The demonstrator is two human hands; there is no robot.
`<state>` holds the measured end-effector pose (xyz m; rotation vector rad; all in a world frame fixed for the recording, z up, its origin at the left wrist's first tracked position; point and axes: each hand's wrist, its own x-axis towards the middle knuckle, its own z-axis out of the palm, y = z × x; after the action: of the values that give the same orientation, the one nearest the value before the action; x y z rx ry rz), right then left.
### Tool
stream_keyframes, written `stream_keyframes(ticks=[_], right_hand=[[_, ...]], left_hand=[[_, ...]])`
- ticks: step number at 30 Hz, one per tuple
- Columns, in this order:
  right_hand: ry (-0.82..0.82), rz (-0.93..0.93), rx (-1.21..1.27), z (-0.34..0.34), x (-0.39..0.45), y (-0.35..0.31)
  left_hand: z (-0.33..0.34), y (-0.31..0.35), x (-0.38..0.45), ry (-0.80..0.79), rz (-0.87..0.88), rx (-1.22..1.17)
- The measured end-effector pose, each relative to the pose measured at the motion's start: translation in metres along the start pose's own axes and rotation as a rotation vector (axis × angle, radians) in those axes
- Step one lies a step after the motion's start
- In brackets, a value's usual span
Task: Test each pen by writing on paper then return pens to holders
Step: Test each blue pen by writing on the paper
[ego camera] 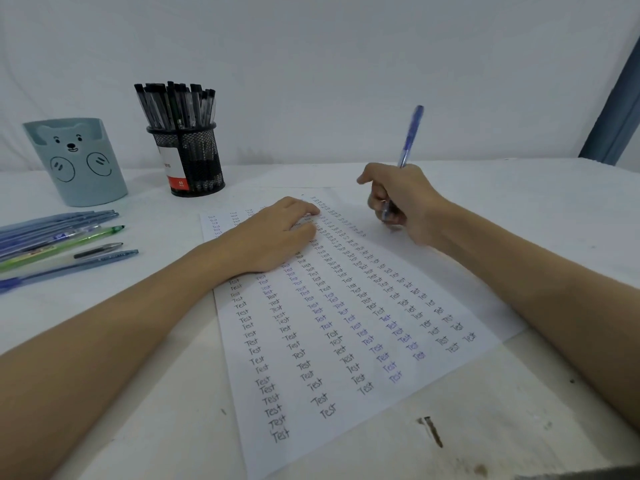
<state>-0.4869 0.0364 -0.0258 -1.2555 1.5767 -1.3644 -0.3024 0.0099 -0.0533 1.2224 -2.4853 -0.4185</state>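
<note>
A: We're deep into this one. The paper point(346, 323) is packed with columns of "Test", and our right hand point(405, 202) has its fingers wrapped round a blue pen point(410, 136), tip down near the top right rows

B: Left hand point(273, 233) lies flat with fingers relaxed, pinning the sheet to the counter point(519, 202)

A: The black mesh holder point(188, 157) stands full of black pens. What's left, we'd say, is the loose pens point(62, 237) lying at the left edge, and the bear-faced holder point(78, 161) behind them looks unfilled
</note>
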Motion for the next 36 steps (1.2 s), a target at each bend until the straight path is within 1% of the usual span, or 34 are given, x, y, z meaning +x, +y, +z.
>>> stream_keyframes(ticks=[3, 7, 10, 13, 15, 18, 21, 23, 27, 30, 36], right_hand=[[-0.018, 0.013, 0.019, -0.006, 0.001, -0.005], [-0.104, 0.065, 0.048, -0.008, -0.001, -0.006], [-0.155, 0.040, 0.020, -0.006, -0.004, -0.007], [-0.151, -0.018, -0.022, -0.007, -0.005, -0.009], [-0.151, -0.022, -0.036, -0.010, -0.004, -0.009], [-0.198, 0.055, 0.076, -0.016, -0.003, -0.011], [-0.180, 0.095, 0.232, -0.023, -0.005, -0.018], [-0.159, 0.093, 0.242, -0.026, -0.006, -0.020], [-0.165, 0.116, 0.235, -0.028, -0.006, -0.018], [-0.162, 0.104, 0.191, -0.026, -0.005, -0.018], [-0.135, 0.025, -0.070, -0.028, 0.000, -0.011]], left_hand=[[0.000, 0.000, 0.000, 0.017, 0.002, -0.011], [-0.001, -0.001, 0.000, 0.017, 0.014, -0.007], [-0.002, -0.002, -0.001, 0.009, 0.019, -0.005], [-0.002, -0.002, -0.002, -0.001, 0.018, 0.004], [-0.003, -0.001, -0.002, -0.004, 0.016, 0.007], [-0.002, -0.001, -0.001, -0.006, 0.016, 0.011], [-0.002, -0.002, -0.001, -0.007, 0.015, 0.009], [-0.002, -0.002, -0.001, -0.004, 0.016, 0.006], [-0.001, -0.002, -0.001, 0.002, 0.017, -0.003], [-0.001, -0.003, -0.001, 0.003, 0.019, -0.001], [0.000, -0.004, 0.001, 0.001, 0.027, 0.009]])
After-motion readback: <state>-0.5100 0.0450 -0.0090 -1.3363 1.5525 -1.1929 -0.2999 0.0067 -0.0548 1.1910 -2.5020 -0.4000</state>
